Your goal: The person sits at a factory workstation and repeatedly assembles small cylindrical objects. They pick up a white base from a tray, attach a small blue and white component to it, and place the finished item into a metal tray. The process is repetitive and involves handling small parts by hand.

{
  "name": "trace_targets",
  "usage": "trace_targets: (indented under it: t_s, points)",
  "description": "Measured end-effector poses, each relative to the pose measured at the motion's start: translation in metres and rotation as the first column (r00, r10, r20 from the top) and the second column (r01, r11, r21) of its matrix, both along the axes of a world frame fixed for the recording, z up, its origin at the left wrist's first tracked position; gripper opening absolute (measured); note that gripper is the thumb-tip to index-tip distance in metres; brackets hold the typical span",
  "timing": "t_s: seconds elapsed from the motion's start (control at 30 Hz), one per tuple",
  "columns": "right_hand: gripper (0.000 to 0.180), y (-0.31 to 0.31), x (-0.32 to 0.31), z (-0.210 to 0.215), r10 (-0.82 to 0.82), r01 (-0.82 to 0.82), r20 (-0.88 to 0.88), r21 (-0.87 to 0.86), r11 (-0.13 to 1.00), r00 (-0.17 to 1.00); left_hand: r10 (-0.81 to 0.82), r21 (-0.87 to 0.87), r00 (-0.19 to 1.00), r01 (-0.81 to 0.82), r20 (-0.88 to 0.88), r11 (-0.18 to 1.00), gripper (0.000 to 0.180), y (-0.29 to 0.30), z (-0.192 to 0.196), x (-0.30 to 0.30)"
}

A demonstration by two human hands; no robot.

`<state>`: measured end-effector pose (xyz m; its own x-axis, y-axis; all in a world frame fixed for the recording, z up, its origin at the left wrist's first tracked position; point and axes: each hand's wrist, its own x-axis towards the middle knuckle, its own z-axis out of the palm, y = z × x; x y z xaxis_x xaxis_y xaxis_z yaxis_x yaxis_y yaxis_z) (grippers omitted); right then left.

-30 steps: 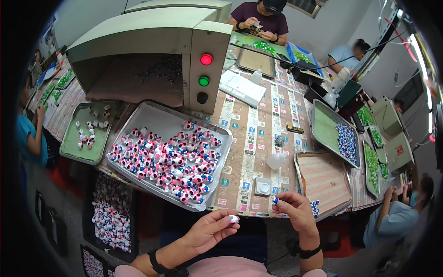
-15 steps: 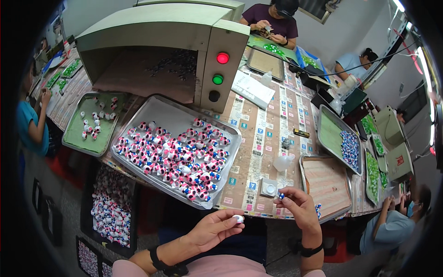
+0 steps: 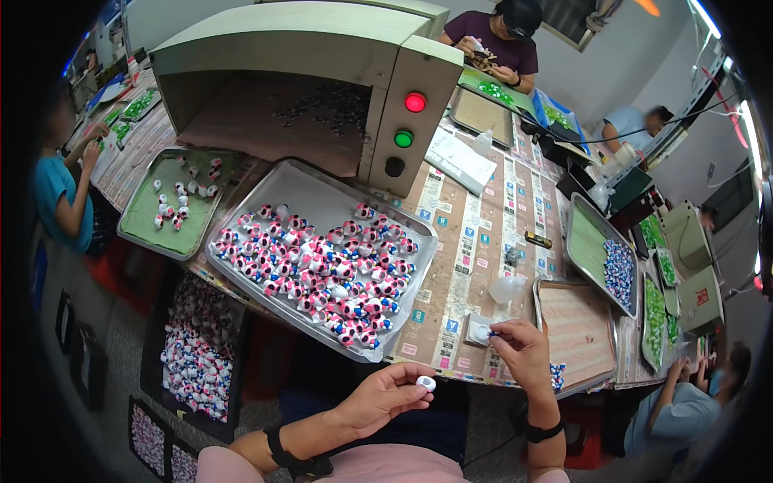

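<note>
Between thumb and fingers, my left hand [image 3: 386, 396] pinches a small white toy head [image 3: 427, 383], with a dark round patch facing up. My right hand [image 3: 523, 352] pinches a tiny blue toy body [image 3: 493, 332], mostly covered by the fingertips. That body is at the edge of a small white dish [image 3: 481, 332] on a square block near the table's front edge; whether it touches the dish I cannot tell. Left of the hands lies a metal tray [image 3: 306, 187] heaped with pink, white and blue toy figures [image 3: 330, 270].
A boxy machine [image 3: 274, 48] with red and green lights stands behind the tray. A green-lined tray [image 3: 141, 217] holds white heads. On the right are a squeeze bottle [image 3: 507, 288], a brown-lined tray [image 3: 576, 314] and a tray of blue pieces [image 3: 584, 233]. Co-workers sit around.
My right hand has lowered the blue body to the white dish. In my left hand the white head has turned, showing its dark patch. The whole view has shifted slightly.
</note>
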<state>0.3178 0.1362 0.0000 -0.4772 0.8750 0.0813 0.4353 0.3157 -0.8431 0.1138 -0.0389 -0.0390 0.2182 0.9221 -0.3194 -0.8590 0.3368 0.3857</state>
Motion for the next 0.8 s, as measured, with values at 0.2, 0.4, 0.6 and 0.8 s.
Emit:
trace_targets:
  t_s: [0.2, 0.4, 0.6, 0.8]
  points:
    - [0.017, -0.002, -0.013, 0.005, 0.014, -0.082, 0.254, 0.261, 0.962, 0.967, -0.006, 0.001, 0.998, 0.006, -0.055, 1.0, 0.031, 0.0, 0.001, 0.0]
    - [0.015, -0.001, -0.011, 0.003, -0.001, -0.151, 0.355, 0.4, 0.904, 0.935, 0.036, 0.015, 0.993, -0.034, -0.111, 0.999, 0.03, 0.003, 0.006, 0.003]
    - [0.017, -0.012, -0.012, 0.009, -0.02, -0.029, 0.176, 0.274, 0.961, 0.984, 0.05, 0.016, 0.99, -0.048, -0.129, 0.999, 0.031, 0.008, 0.004, 0.011]
    - [0.018, -0.051, -0.02, 0.031, 0.102, -0.102, -0.003, 0.014, 0.995, 0.995, 0.102, 0.043, 0.982, -0.096, -0.162, 0.994, 0.033, 0.008, -0.001, 0.015]
